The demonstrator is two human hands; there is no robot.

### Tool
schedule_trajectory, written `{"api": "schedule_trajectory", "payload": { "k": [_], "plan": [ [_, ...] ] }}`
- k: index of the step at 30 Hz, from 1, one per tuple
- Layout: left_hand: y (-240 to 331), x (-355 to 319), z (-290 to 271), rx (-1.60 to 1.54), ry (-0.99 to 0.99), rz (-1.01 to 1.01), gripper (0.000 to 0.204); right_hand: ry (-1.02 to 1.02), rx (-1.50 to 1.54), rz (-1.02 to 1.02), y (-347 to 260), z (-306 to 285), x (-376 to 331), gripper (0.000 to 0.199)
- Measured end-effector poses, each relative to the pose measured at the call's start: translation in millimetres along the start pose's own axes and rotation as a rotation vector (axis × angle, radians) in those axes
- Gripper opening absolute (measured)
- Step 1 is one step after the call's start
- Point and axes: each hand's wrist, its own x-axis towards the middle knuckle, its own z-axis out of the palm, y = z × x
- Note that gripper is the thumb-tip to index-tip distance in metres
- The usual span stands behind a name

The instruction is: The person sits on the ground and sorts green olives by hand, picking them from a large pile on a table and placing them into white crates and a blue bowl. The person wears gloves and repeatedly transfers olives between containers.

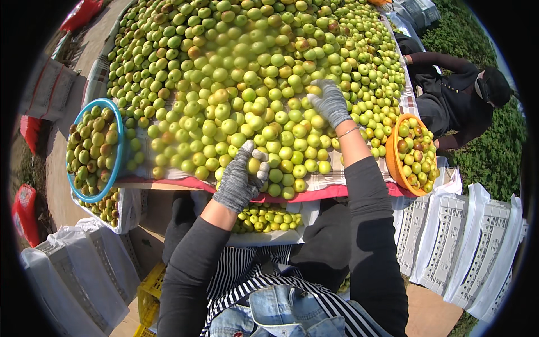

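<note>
The person's two gloved hands work well apart over a table heaped with green fruit (193,106). The left hand (243,177), nearer the body, has its fingers curled around a yellow-green apple (254,165). The right hand (330,104) reaches farther out, fingertips against a yellowish apple (313,90); I can't tell whether it's gripped. Left of the left hand stands a blue basket (120,137) of browner fruit; right of the right hand, an orange basket (394,153), also filled.

We see the fruit pile (264,28) cut off at its far end. The left hand (238,181) partly hides one yellow-green fruit (254,166) from us.
</note>
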Motion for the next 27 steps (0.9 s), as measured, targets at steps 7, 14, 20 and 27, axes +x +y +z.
{"api": "schedule_trajectory", "payload": {
  "k": [7,14,20,27],
  "plan": [
    [-4,6,-3,0.028,0.022,-0.013,0.03,0.189,0.656,0.434,40,-47,-20,0.022],
    [-10,11,-9,0.053,-0.1,-0.009,0.036,-0.137,-0.293,0.086,-2,-23,-23,0.029],
    [-12,12,-5,0.149,-0.062,0.011,0.031,-0.468,-0.615,0.21,-34,-18,7,0.041],
    [-12,5,-1,0.206,-0.225,-0.103,0.043,-0.349,-0.147,0.083,-46,-54,-24,0.053]
  ]
}}
